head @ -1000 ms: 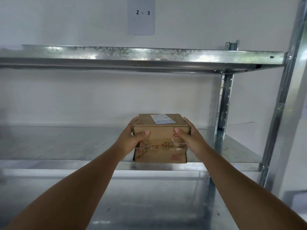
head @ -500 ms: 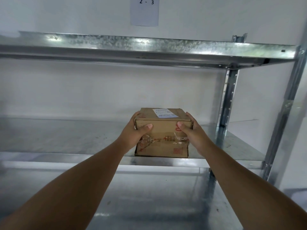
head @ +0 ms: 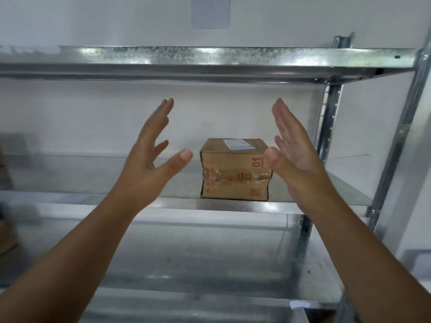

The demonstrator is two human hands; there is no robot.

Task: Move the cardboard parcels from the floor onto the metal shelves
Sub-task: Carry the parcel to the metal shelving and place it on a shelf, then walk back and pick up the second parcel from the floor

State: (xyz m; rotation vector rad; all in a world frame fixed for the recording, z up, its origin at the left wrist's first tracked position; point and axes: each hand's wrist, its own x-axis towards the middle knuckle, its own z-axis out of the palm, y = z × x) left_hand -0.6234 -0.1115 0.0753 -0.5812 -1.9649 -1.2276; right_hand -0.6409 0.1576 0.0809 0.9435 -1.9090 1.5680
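Note:
A small cardboard parcel [head: 234,170] with a white label on top, clear tape and red print rests on the middle metal shelf [head: 98,178], close to its front edge and right of centre. My left hand [head: 149,159] hovers to the parcel's left, fingers spread, holding nothing. On the other side my right hand [head: 293,155] is raised with a flat palm; its thumb overlaps the parcel's upper right corner in view. Neither hand grips the parcel.
An upper shelf [head: 210,61] runs overhead and a lower shelf [head: 186,257] lies below. Steel uprights [head: 331,127] stand at the right. A grey paper sign [head: 210,12] hangs on the white wall. Brown cardboard [head: 5,229] shows at the far left edge.
Both hands have let go of the parcel and pulled back and up, fingers spreading. The parcel stays standing on the middle shelf.

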